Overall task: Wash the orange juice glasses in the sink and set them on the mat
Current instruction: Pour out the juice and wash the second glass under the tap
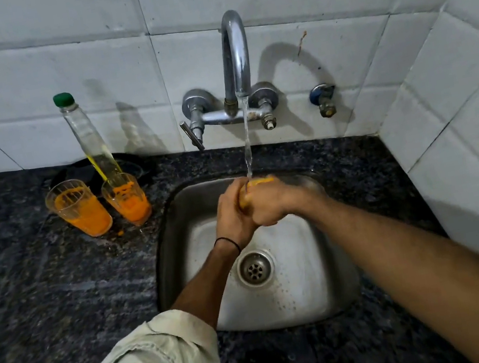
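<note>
Our fingers [265, 215]: left hand [231, 214] and right hand [276, 198] clasped round the held glass [260, 181], frame centre, under the tap [235, 47] stream, over the sink [313, 280]. Centre left, on the table [44, 295]: outer juice glass [80, 209], inner juice glass [128, 201], bottle [90, 143] behind.

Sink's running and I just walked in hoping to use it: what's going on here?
A person is rinsing an orange-smeared glass under the running tap, over the sink, with the left hand and right hand both wrapped round it. A first unwashed glass and a second unwashed glass, streaked with juice, stand on the counter left of the sink, by a green-capped bottle.
</note>
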Action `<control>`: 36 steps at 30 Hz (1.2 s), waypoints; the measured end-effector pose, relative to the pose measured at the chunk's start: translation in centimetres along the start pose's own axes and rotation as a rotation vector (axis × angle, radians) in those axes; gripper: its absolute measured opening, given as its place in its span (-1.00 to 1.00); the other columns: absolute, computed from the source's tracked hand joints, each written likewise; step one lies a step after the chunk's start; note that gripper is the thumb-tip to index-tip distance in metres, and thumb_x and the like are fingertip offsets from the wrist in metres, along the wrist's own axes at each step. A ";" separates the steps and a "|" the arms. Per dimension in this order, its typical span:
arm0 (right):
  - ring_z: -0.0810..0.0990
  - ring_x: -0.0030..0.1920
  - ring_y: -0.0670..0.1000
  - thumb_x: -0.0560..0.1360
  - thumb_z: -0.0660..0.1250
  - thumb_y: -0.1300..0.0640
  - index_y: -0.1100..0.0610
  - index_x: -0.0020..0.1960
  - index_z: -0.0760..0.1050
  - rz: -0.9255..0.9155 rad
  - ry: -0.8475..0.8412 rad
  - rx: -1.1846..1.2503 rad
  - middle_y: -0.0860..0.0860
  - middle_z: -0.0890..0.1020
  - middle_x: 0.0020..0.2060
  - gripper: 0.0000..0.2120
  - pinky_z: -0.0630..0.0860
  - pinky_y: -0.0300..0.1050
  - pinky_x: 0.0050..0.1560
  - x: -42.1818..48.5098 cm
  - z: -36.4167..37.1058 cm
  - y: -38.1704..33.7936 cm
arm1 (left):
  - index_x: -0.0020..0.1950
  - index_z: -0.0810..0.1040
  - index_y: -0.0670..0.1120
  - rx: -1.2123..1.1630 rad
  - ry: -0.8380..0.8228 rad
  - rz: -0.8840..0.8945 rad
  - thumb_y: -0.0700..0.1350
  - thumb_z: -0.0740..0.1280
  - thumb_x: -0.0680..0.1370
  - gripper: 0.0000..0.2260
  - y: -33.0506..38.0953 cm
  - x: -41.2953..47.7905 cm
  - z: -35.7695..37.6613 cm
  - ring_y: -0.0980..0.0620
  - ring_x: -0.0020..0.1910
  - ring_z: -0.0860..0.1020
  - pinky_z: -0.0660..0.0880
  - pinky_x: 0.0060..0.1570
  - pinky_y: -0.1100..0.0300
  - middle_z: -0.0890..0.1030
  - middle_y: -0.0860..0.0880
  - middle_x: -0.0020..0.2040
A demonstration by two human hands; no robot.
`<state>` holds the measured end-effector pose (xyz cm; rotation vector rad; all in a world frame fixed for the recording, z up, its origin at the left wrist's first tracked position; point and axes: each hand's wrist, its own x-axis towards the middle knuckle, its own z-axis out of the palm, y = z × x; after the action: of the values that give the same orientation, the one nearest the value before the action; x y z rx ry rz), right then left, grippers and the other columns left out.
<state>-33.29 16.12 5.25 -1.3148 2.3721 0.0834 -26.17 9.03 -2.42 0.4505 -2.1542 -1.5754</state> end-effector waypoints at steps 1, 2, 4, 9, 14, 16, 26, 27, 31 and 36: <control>0.62 -0.02 0.14 0.34 0.34 0.36 0.16 -0.16 0.52 0.085 0.000 0.195 0.09 0.62 -0.13 -0.86 0.49 -0.04 -0.18 0.3 0.3 -0.3 | 0.00 0.51 -0.09 0.058 0.027 -0.004 -0.16 0.47 0.35 -0.73 -0.5 0.0 0.1 0.20 -0.13 0.60 0.59 -0.17 0.19 0.64 0.03 -0.16; 0.63 -0.08 0.14 0.36 0.32 0.37 0.16 -0.16 0.53 0.169 0.057 0.421 0.10 0.61 -0.16 -0.85 0.50 -0.05 -0.24 0.6 1.0 -0.8 | 0.04 0.51 -0.03 0.110 0.050 -0.028 -0.12 0.44 0.37 -0.73 -0.8 0.0 0.1 0.11 -0.10 0.64 0.61 -0.16 0.13 0.64 0.04 -0.14; 0.62 -0.10 0.10 0.47 0.27 0.30 0.10 -0.14 0.53 0.294 0.310 0.698 0.07 0.61 -0.15 -0.86 0.56 -0.02 -0.17 0.9 2.7 -2.3 | 0.04 0.50 0.08 0.209 0.093 -0.059 0.04 0.27 0.43 -0.79 -0.9 0.2 0.0 0.00 -0.08 0.61 0.60 -0.11 -0.02 0.63 0.05 -0.10; 0.51 0.14 0.05 0.39 0.29 0.33 0.02 0.00 0.62 -0.114 0.527 0.406 0.00 0.63 0.06 -0.70 0.43 -0.03 0.22 -0.5 5.4 -0.5 | 0.02 0.54 -0.04 0.130 0.033 -0.011 -0.03 0.32 0.31 -0.70 -0.4 1.0 -2.4 -0.02 -0.08 0.64 0.58 -0.07 -0.05 0.67 -0.02 -0.11; 0.45 0.35 0.04 0.43 0.39 0.22 0.05 0.20 0.55 -0.423 0.152 -0.447 0.00 0.58 0.25 -0.66 -0.01 0.01 0.54 -0.4 1.9 3.4 | 0.26 0.54 0.05 0.293 -0.291 -0.069 -0.21 0.57 0.20 -0.36 -0.4 1.4 -3.1 0.03 0.09 0.63 0.58 0.10 0.18 0.65 0.08 0.07; 0.44 0.34 0.06 0.46 0.41 0.17 0.08 0.27 0.50 -0.318 0.106 -0.357 0.02 0.54 0.26 -0.62 0.17 0.01 0.51 0.2 1.6 2.8 | 0.23 0.55 -0.05 0.325 -0.233 -0.041 -0.23 0.59 0.25 -0.43 0.1 1.3 -2.5 -0.02 0.07 0.63 0.56 0.08 0.21 0.65 0.03 0.03; 0.54 -0.28 0.00 0.46 0.32 0.19 0.11 -0.29 0.57 0.286 0.388 1.582 0.05 0.60 -0.33 -0.85 0.45 -0.12 -0.26 -0.2 3.6 -1.5 | 0.36 0.37 0.18 0.828 -0.130 -0.085 -0.06 0.54 0.36 -0.36 0.9 1.3 -2.8 -0.19 0.28 0.43 0.49 0.11 -0.12 0.50 0.05 0.34; 0.57 -0.28 0.01 0.51 0.30 0.09 0.10 -0.26 0.59 0.361 0.433 1.723 0.03 0.62 -0.34 -0.80 0.46 -0.14 -0.29 -0.1 4.0 -1.8 | 0.41 0.34 0.16 0.980 -0.178 -0.066 -0.05 0.52 0.39 -0.35 1.6 1.4 -2.7 -0.22 0.33 0.38 0.45 0.15 -0.16 0.46 0.03 0.38; 0.57 -0.40 0.00 0.55 0.35 -0.06 0.08 -0.22 0.57 0.652 0.292 1.934 0.00 0.59 -0.47 -0.74 0.50 -0.19 -0.41 1.6 4.7 -1.8 | 0.44 0.32 0.05 1.347 -0.380 -0.093 0.05 0.49 0.43 -0.37 3.0 1.4 -1.8 -0.18 0.32 0.41 0.46 0.09 -0.05 0.51 -0.06 0.29; 0.54 -0.49 -0.01 0.52 0.39 0.10 0.12 -0.30 0.57 0.567 0.217 1.667 0.02 0.60 -0.51 -0.77 0.46 -0.24 -0.46 2.7 6.4 -0.8 | 0.05 0.57 0.07 0.932 -0.644 -0.373 0.28 0.37 0.40 -0.63 2.8 2.4 -4.9 0.02 -0.22 0.66 0.62 -0.20 0.12 0.68 0.00 -0.09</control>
<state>-31.75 15.12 -1.52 0.1638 1.7762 -1.5126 -25.72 4.64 1.86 0.7159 -3.4381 -0.8002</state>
